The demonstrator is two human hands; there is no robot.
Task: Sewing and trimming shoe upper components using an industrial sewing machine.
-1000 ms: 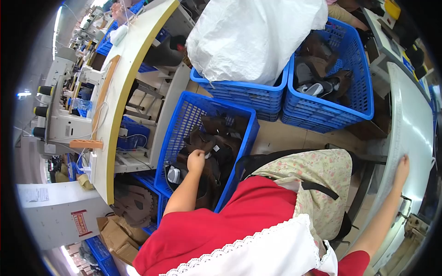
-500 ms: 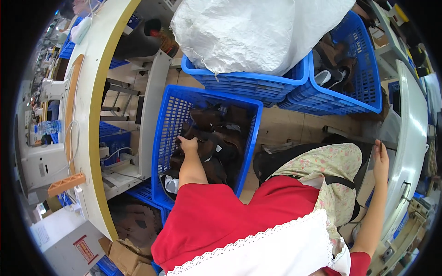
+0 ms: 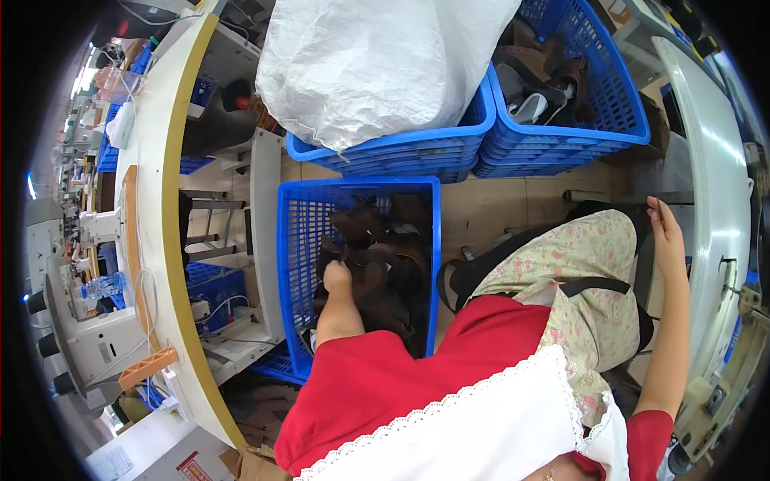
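A blue plastic basket [image 3: 439, 240] stands on the floor ahead of me, holding a jumble of dark brown leather pieces [image 3: 357, 223] that look like shoe uppers. My left hand [image 3: 338, 278] reaches into its left half, fingers closed on one of the brown pieces; the fingertips are partly hidden. Off to the right, my right hand [image 3: 666, 226] is raised beside the white table edge with its fingers stretched out. Nothing shows in it, and whether it touches the table I cannot tell.
Behind the basket, a white sack [image 3: 377, 72] sits on another blue basket [image 3: 401, 156]. Stacked baskets [image 3: 561, 144] with brown shoe parts stand at the far right. A yellow-edged bench [image 3: 172, 200] lines the left, a white table [image 3: 714, 176] the right.
The view has shifted, so the sack and rear baskets sit further left in it. My left hand remains in the basket among the brown pieces. My right hand remains raised by the table.
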